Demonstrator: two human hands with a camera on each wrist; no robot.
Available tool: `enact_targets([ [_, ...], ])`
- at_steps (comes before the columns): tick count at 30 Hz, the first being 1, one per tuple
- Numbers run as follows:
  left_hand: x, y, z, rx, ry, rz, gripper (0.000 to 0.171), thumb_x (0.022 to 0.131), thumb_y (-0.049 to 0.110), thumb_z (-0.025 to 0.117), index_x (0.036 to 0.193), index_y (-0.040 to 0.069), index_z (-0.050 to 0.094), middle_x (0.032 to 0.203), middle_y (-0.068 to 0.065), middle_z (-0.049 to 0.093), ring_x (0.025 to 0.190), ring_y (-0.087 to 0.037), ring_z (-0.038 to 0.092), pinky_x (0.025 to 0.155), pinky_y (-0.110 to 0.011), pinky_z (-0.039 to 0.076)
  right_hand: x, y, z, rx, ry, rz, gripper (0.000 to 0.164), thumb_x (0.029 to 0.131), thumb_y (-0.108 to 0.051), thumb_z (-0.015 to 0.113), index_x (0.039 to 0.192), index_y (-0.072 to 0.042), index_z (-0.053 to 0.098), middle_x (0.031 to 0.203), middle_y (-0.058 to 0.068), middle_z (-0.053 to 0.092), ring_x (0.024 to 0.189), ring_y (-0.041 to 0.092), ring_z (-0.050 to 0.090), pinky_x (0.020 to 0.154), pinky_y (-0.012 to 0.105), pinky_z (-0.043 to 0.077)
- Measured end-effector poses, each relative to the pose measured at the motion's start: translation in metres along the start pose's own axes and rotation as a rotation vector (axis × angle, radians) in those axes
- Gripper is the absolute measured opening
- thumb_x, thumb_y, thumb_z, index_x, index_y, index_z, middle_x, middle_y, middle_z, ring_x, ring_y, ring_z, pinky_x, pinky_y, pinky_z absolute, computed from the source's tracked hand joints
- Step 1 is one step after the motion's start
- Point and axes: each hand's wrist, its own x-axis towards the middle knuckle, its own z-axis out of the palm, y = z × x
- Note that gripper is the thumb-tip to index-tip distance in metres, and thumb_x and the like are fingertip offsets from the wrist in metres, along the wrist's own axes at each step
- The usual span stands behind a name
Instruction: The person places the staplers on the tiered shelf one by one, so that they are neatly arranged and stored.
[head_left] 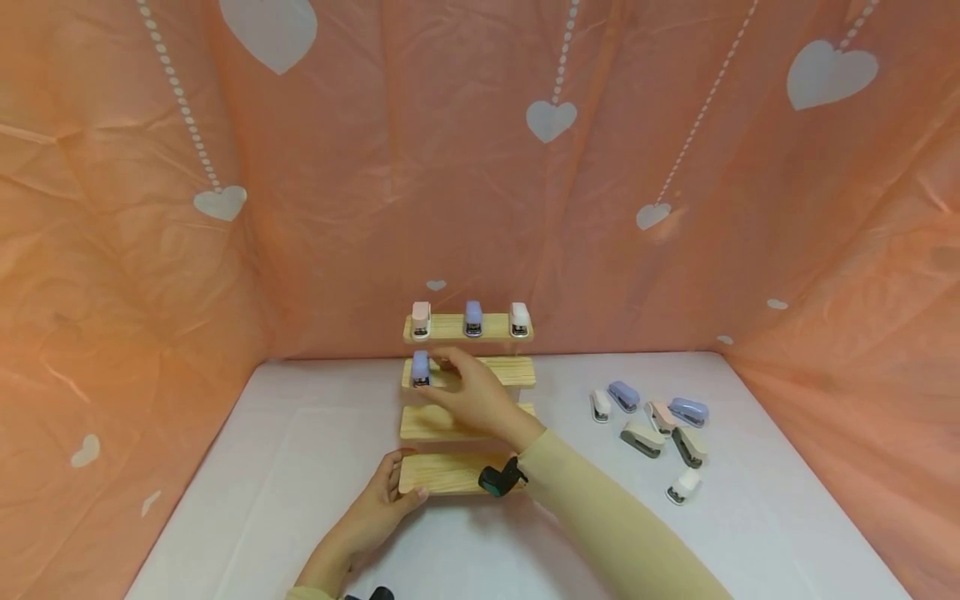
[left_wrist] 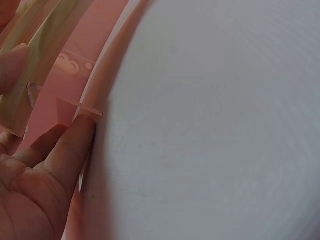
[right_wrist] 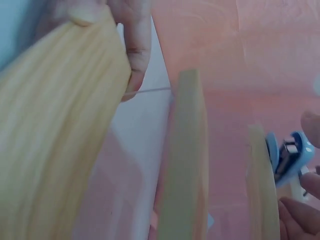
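A four-tier wooden display stand (head_left: 427, 473) with clear supports stands mid-table. My left hand (head_left: 377, 510) grips the left end of its lowest tier, thumb at the front edge; in the left wrist view its fingers (left_wrist: 72, 150) reach by a clear support. A small purple-blue stapler (head_left: 421, 369) sits at the left end of the second tier from the top. My right hand (head_left: 480, 396) pinches it, with fingertips close on either side in the right wrist view; a small gap there is hard to judge. Pink (head_left: 421, 320), purple (head_left: 472, 318) and white (head_left: 519, 319) staplers line the top tier.
Several loose mini staplers lie on the right of the white table, among them a purple one (head_left: 688, 412), a beige one with a dark base (head_left: 690, 447) and a white one (head_left: 683, 487). An orange curtain (head_left: 465, 208) with white hearts encloses the back and sides.
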Motion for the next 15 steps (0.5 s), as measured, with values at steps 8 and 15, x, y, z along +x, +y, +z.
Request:
enact_targets([
  [8, -0.001, 0.001, 0.001, 0.013, 0.029, -0.015, 0.069, 0.091, 0.024, 0.068, 0.144, 0.011, 0.025, 0.153, -0.028, 0.022, 0.136, -0.042, 0.033, 0.108, -0.049, 0.034, -0.032, 0.013, -0.026, -0.007, 0.022, 0.025, 0.061, 0.085, -0.049, 0.07, 0.135, -0.019, 0.053, 0.132, -0.002, 0.057, 0.12, 0.014, 0.054, 0.101, 0.035, 0.045],
  [15, -0.001, 0.001, 0.001, 0.013, 0.012, -0.021, 0.072, 0.091, 0.025, 0.068, 0.145, 0.01, 0.023, 0.153, -0.029, 0.021, 0.135, -0.044, 0.034, 0.107, -0.05, 0.035, -0.058, 0.036, -0.059, -0.064, 0.145, -0.023, 0.053, 0.083, -0.04, 0.076, 0.129, -0.018, 0.06, 0.12, -0.001, 0.064, 0.107, 0.013, 0.061, 0.094, 0.041, 0.049],
])
